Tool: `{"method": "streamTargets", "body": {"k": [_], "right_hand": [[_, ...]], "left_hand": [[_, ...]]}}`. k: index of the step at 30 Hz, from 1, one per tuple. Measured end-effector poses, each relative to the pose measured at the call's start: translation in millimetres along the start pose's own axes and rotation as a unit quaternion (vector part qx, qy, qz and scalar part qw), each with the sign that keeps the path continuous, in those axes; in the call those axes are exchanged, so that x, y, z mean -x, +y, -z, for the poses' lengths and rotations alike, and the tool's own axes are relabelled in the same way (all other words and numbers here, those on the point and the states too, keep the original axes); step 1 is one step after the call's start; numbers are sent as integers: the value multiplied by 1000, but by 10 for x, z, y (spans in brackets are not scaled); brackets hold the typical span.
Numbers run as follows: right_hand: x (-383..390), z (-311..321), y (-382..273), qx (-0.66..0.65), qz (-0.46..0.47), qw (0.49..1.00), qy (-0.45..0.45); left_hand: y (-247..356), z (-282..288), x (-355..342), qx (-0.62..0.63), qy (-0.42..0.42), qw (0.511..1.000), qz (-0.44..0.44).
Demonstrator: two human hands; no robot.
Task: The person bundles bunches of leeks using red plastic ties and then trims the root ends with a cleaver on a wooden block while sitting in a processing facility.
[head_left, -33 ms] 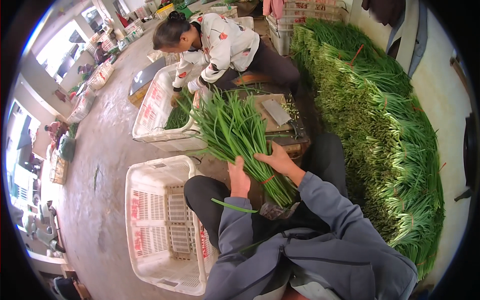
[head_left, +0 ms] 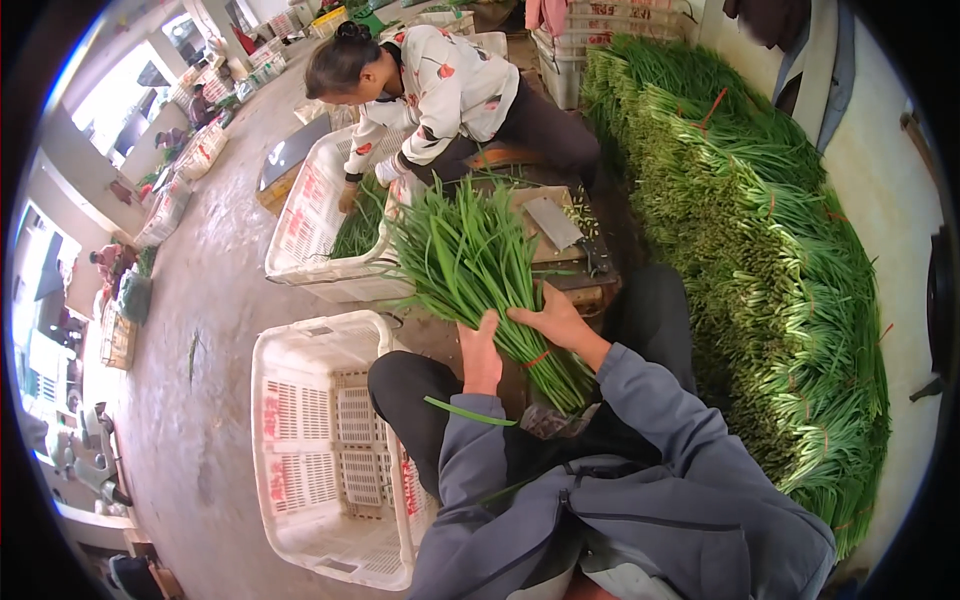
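Observation:
Between my knees I hold a bunch of long green garlic chives [head_left: 465, 255], tied near its lower end by a red band [head_left: 538, 358]. My left hand [head_left: 480, 357] closes on its left side, thumb up. Gripping the other side just above the band is my right hand [head_left: 562, 324]. The leaf ends fan out away from me, and the stalk ends point toward my lap. A loose green leaf [head_left: 468, 411] lies across my left sleeve. Just beyond my right hand, a cleaver [head_left: 552, 222] rests on a wooden board [head_left: 545, 255].
A white plastic crate [head_left: 262, 425] stands at my left knee. Beyond it, a co-worker [head_left: 440, 85] bends over another white crate [head_left: 300, 215] holding some greens. Banded chives [head_left: 740, 250] are piled high along the right wall. Stacked crates [head_left: 560, 65] stand at the back.
The leafy end of the bunch has swung slightly to the right and sits more upright. Both my hands keep their hold, nearly in place.

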State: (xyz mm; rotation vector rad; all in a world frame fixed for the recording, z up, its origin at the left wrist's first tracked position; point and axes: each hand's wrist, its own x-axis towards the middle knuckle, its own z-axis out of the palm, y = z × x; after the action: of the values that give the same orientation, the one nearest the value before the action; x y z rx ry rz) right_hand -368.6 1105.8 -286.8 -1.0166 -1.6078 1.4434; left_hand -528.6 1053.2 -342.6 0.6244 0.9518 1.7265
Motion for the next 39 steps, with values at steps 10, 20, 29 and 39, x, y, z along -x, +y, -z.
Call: {"method": "streamTargets", "body": {"k": [10,20,29,39], "right_hand": [[21,175,1,132,45,986,-94],[-195,453,-1176,156,102,982,-28],[-665,687,-1252,262,143,954,16],[-702,699,-1190,322,391,855,110]], "left_hand": [[37,-177,-12,68,48,996,31],[80,-247,18,37,33,999,5],[133,-274,68,-23,10,999,-24],[172,-367,92,-37,15,999,-26]]}}
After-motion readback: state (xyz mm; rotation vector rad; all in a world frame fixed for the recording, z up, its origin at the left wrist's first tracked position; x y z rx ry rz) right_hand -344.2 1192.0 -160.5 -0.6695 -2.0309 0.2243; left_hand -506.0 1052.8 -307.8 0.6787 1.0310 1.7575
